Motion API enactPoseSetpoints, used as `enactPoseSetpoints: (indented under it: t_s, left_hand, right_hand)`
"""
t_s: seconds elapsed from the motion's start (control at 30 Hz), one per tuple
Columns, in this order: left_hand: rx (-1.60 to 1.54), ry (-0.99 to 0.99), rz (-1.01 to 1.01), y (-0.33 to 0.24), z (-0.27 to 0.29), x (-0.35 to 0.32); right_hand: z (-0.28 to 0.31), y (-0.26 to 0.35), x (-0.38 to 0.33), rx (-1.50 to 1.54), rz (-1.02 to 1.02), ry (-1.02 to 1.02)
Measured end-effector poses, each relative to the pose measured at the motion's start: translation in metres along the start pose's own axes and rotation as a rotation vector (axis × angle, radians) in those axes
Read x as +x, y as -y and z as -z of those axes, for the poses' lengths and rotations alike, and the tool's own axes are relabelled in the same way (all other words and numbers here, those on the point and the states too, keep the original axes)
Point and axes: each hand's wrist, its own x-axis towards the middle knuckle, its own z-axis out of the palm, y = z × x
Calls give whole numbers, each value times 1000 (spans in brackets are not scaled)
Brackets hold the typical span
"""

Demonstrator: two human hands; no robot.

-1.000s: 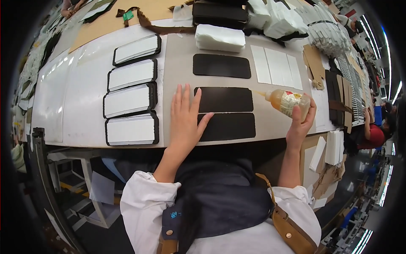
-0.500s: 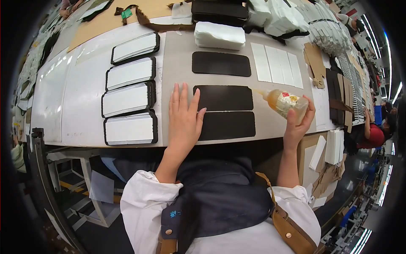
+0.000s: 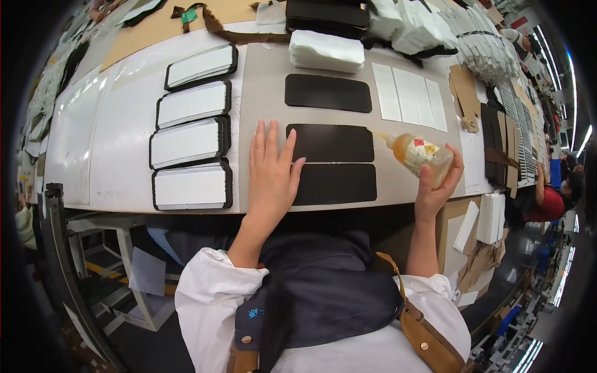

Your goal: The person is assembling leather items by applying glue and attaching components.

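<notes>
My left hand (image 3: 271, 168) lies flat on the grey board, fingers spread, its thumb and forefinger at the left edges of two black rectangular panels. The middle black panel (image 3: 333, 143) lies just beyond the near black panel (image 3: 336, 184). My right hand (image 3: 438, 183) is wrapped round a clear squeeze bottle (image 3: 421, 158) with amber liquid inside. The bottle is tilted, its thin nozzle pointing left at the right end of the middle panel. A third black panel (image 3: 328, 93) lies farther back on the board.
Left of the board, several white pieces on black backings (image 3: 188, 185) lie in a column. A white stack (image 3: 326, 51) stands behind the panels, and white strips (image 3: 408, 96) lie to their right. Brown card pieces (image 3: 463, 93) and bundled white material (image 3: 488, 53) are at the far right.
The bottle and my right hand have barely shifted, with the bottle turned slightly. My left hand keeps its place on the board, and the panels lie as before.
</notes>
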Motion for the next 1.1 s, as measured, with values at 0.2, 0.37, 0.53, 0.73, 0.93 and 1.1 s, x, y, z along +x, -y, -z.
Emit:
enactPoseSetpoints:
  t_s: [0.2,0.37,0.53,0.73,0.93,1.1]
  left_hand:
    - [-3,-4,-3,1,-1,0]
    - [-10,-13,9,0,0,0]
    - [-25,-16,16,-1,0,0]
    - [-37,-24,10,1,-1,0]
    - [-75,-49,24,3,-2,-2]
    - [-143,-66,62,3,2,-3]
  right_hand:
    - [0,-3,-3,-20,64,25]
    - [-3,-3,-5,-19,132,67]
    - [-13,0,-6,52,175,109]
    - [-30,5,-7,140,240,169]
    - [-50,11,-10,209,271,196]
    - [-65,17,-10,211,301,235]
